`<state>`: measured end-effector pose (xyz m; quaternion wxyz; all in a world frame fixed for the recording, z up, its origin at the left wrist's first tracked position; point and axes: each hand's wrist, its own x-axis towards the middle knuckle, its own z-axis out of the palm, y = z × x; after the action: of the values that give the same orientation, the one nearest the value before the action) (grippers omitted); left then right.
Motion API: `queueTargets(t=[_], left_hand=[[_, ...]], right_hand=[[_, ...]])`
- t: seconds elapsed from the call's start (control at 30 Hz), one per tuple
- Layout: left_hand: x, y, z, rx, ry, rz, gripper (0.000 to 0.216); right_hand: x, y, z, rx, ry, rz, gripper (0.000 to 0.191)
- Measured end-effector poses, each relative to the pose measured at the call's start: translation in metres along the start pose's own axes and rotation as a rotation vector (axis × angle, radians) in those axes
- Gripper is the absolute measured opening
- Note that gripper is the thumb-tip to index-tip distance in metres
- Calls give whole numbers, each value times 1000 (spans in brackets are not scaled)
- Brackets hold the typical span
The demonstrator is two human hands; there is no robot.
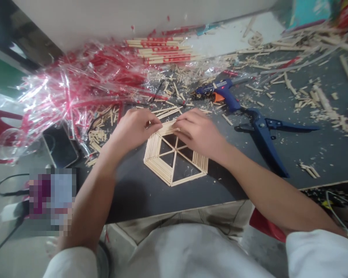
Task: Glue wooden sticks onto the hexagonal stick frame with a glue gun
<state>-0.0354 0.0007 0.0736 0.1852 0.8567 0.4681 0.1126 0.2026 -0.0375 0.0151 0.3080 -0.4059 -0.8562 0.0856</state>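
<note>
Left forearm (pixel 94 200) slants toward one o'clock, right forearm (pixel 266 187) toward ten; left hand (pixel 135 127) and right hand (pixel 200 133) nearly meet, fingers (pixel 183 124) bent.

My left grip (pixel 137 127) pinches the far edge of a six-sided frame (pixel 175 150) of pale wooden sticks, and my right grip (pixel 198 131) closes on the same edge, just beside it. The frame lies flat on the dark desk (pixel 136 197), built up in layers on several sides and spoked to its middle. Loose sticks (pixel 168 112) lie just beyond it. To my right, a blue-and-orange glue gun (pixel 230 98) lies near a pair of blue-handled cutters (pixel 261 129). Off to my left a phone (pixel 60 146) lies beside a big tangle of clear and red plastic wrappers (pixel 84 77). Chopsticks (pixel 165 51) with red markings sit at the back, and wood scraps (pixel 307 101) litter the right side.
</note>
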Motion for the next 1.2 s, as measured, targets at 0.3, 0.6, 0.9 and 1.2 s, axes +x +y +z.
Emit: queueTargets(t=[0.3, 0.6, 0.9, 1.2], left_hand=[[8, -10, 17, -106, -44, 17, 10], [9, -15, 24, -173, -18, 1, 8], [10, -14, 25, -219, -6, -39, 7], [9, -9, 20, -233, -26, -102, 8]], right_hand=[[3, -12, 23, -233, -13, -141, 24], [2, -9, 24, -272, -24, -193, 22], [4, -15, 23, -239, -57, -160, 31], [5, -12, 24, -238, -63, -182, 30]])
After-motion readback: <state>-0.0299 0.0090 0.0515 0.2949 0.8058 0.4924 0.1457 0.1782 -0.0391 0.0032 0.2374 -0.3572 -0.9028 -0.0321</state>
